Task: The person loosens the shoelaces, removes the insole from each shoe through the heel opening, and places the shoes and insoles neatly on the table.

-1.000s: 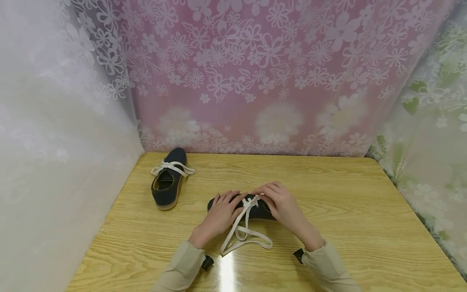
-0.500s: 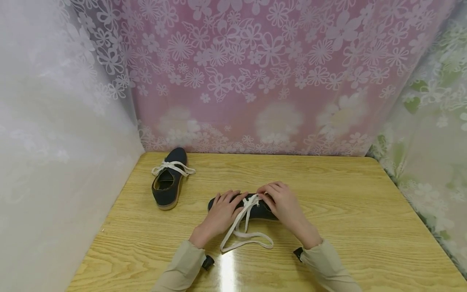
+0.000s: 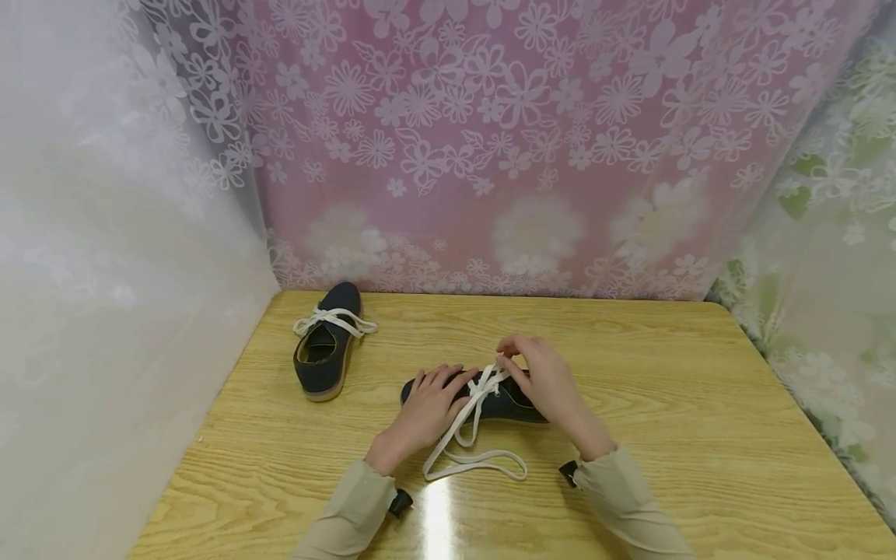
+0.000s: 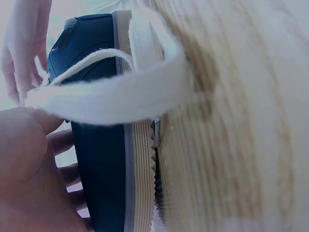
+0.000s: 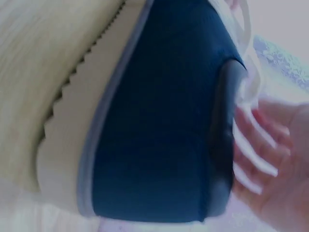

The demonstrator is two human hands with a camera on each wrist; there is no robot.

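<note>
A dark navy lace-up shoe lies crosswise on the wooden table, toe to the left, with a pale ridged sole. My left hand rests over its toe end, fingers stretched across the upper and thumb beside the lacing. Just above the lace holes, my right hand pinches a piece of the white shoelace between thumb and fingertips. A long loop of that lace hangs over the near side and spreads on the table. From the right wrist, the heel shows up close, with the right palm beside the shoe opening.
A matching navy shoe with its white lace tied in a bow stands at the table's back left. Pale and pink floral curtains enclose the wooden table at the back and sides. Black straps with cameras sit at both wrists.
My right hand has lifted slightly away from the shoe, drawing the pinched lace upward. More of the shoe's opening and heel shows. The left hand has stayed nearly still.
</note>
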